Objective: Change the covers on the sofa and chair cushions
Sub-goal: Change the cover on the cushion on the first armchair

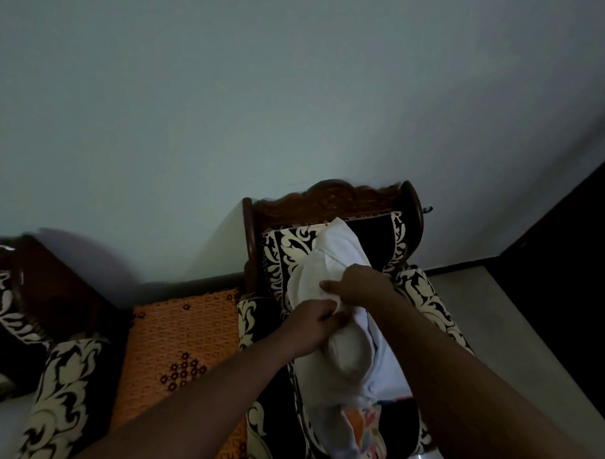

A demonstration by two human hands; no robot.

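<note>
Dim room. White cover (pixel 352 423) trails nearest, its printed end low on the chair seat. Above it, left hand (pixel 313 324) pinches the cover's edge; right hand (pixel 357 282), just beyond, bunches the cloth, fingers curled. Under both grips: white cushion (pixel 327 264), leaning on the patterned chair back (pixel 283 256). Judgement: hold the opening wide, work the cloth evenly along both sides, corners first. Orange cushion (pixel 184 324) lies left.

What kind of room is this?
Probably a home sitting room: a carved wooden chair with patterned cushions, and an orange cloth-covered table beside it, against a plain wall.
</note>
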